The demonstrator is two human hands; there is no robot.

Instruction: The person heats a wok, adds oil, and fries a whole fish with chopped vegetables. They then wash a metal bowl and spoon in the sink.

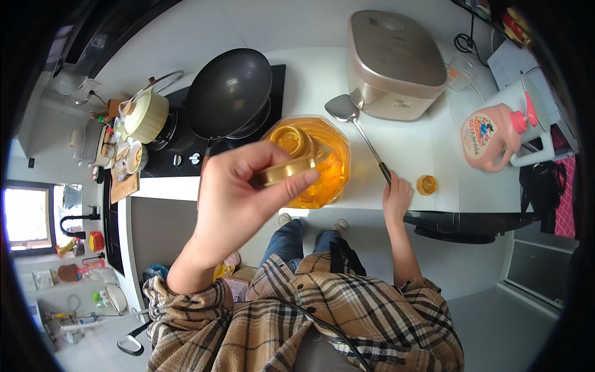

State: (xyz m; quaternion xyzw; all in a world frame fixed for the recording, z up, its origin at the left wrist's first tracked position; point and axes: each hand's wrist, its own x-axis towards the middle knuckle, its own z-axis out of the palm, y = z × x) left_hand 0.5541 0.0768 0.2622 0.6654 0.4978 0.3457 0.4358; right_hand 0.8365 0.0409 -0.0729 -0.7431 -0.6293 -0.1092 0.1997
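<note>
My left hand is closed around the gold plastic handle of a large clear bottle of golden cooking oil. The bottle stands at the counter's front edge, its round gold neck facing up towards me. To the right, a metal wok spatula lies slantwise on the counter, blade away from me. My right hand grips the end of its black handle, at the counter edge. Just right of that hand sits a small amber bottle cap.
A black wok stands tilted in view on the cooktop. Left of it is a cream pot, with a bowl nearby. A rice cooker stands behind the spatula. A pink pump bottle is on the right.
</note>
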